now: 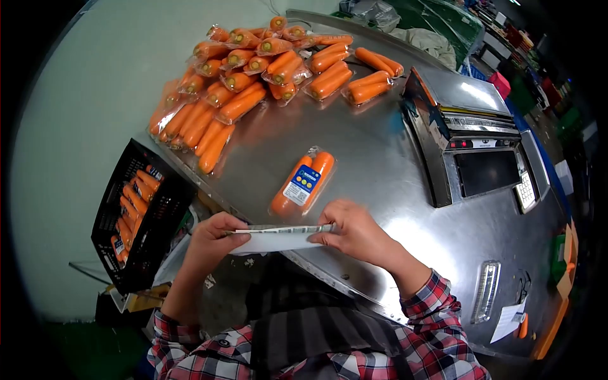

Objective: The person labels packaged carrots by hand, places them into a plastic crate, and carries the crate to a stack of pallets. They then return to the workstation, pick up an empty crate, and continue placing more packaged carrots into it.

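Standing beside the steel table [386,164], I see both hands working at its near edge with a white label sheet [275,240] stretched between them. The left hand [212,240] has its fingers curled over the sheet's left end and pinches it; the right hand [354,231] nips the right end between thumb and fingertips, seemingly at a corner. The sheet hangs level, just off the table's rim, close to the person's body.

Just beyond it lies a carrot pack [303,183], flat and already carrying a blue label, apart from both hands. A pile of wrapped carrots [253,69] sits at the far side, a black crate [104,218] with labelled packs stands low on the left, and a wrapping machine [472,114] is on the right.

To my eye, the thing here is tension: hold the sheet taut with the left, lift a label's edge with the right fingertips only, and peel slowly so it does not curl or stick to itself.
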The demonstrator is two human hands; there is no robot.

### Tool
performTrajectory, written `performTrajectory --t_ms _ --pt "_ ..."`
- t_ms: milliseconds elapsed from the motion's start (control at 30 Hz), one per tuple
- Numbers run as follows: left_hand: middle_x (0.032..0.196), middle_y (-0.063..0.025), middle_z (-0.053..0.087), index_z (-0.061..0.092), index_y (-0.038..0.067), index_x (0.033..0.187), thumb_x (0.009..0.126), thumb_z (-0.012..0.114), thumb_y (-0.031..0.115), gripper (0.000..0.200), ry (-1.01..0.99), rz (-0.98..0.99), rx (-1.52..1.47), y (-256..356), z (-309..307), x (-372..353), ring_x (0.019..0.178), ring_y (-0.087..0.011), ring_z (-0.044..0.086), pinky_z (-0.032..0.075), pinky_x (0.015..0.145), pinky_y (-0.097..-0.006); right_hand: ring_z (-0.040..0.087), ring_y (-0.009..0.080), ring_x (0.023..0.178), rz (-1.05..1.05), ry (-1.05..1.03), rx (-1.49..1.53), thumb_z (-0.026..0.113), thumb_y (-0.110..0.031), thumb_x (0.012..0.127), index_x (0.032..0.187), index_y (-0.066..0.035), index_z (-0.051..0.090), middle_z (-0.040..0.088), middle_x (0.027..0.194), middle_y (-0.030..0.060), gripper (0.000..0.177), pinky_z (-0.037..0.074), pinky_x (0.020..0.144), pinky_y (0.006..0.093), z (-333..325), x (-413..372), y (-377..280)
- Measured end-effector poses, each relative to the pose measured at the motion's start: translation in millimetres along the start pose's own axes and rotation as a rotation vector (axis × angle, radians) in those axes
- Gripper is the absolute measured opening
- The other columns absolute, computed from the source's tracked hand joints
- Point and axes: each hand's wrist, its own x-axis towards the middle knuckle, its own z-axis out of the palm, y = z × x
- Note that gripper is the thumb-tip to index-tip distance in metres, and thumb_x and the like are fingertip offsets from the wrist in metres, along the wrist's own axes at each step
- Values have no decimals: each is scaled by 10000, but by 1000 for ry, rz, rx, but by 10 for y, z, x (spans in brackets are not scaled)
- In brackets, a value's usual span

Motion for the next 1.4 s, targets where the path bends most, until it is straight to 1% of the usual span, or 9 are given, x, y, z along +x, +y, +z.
performTrajectory --t_ms 167,333,567,833,900,967,1033,1133,1400 --pt "761 -22 630 596 -2 860 797 644 15 81 24 19 -1 -5 -553 392 686 -52 569 456 625 -193 574 276 904 58 124 137 716 -257 760 1083 -58 568 587 941 116 407 458 794 338 29 398 -168" --pt "807 -42 631 587 -26 910 822 620 -3 97 -235 -44 -65 109 -1126 894 729 -78 596 480 652 -193 548 285 851 65 37 -240 657 -106 760 912 -56 544 556 882 92 196 461 720 366 107 971 -363" --pt "804 -34 618 585 -19 896 813 632 11 100 -446 -43 -35 50 -1449 1600 702 -58 563 446 602 -186 560 250 713 157 153 -728 638 -93 744 853 -43 502 509 780 84 181 480 593 360 459 1311 -475" --pt "780 -28 615 581 -10 873 798 645 28 107 -558 -86 -9 -235 -1424 1993 648 -55 552 437 561 -190 579 245 681 391 225 -607 649 -110 781 874 -20 506 546 767 99 193 494 548 326 912 1247 -289" --pt "780 -31 618 578 -10 872 795 645 24 108 -468 -100 -19 -300 -1436 2077 642 -61 557 441 558 -192 586 195 698 338 565 -380 650 -84 791 863 -25 523 575 814 83 156 501 576 287 929 1257 -206" --pt "784 -35 622 577 -9 876 793 643 18 110 -432 -117 -62 -354 -1497 2147 643 -66 563 446 560 -195 526 76 679 676 943 128 646 -93 815 814 -43 549 554 766 9 109 457 551 213 921 1145 154" --pt "791 -39 625 577 -9 884 793 639 10 112 -452 -151 -127 -429 -1620 2106 653 -71 569 453 567 -199 492 71 606 1037 942 410 664 -165 805 801 -38 546 534 713 15 174 422 498 201 760 1159 401" --pt "797 -37 624 577 -11 888 803 635 4 104 -526 -197 -113 -442 -1690 1957 686 -67 567 455 614 -191 479 76 553 1070 868 319 675 -222 789 810 -8 570 549 682 31 239 399 453 215 880 1334 732" --pt "800 -32 619 585 -16 887 806 637 3 99 -599 -221 -143 -475 -1766 1849 721 -60 563 452 657 -185 625 282 704 1154 619 31 702 -283 716 884 22 582 626 767 159 368 488 668 365 831 1549 1114"
